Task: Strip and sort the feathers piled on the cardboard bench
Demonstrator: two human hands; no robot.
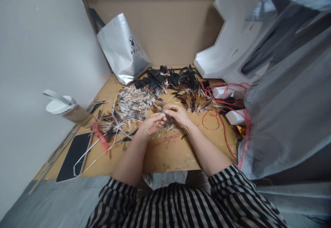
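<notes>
Both hands meet over the middle of the worktop (165, 155), the left hand (151, 124) and right hand (178, 115) each pinching closed on one small bunch of feathers (165, 117) held between their fingertips, close to the body where it can be worked. Three loose heaps lie just beyond: pale speckled feathers (133, 102), black feathers (168, 78), brown-tipped feathers (195, 101). One phone (73, 155), one bottle (68, 109) and one silver bag (122, 50) sit aside, left.
</notes>
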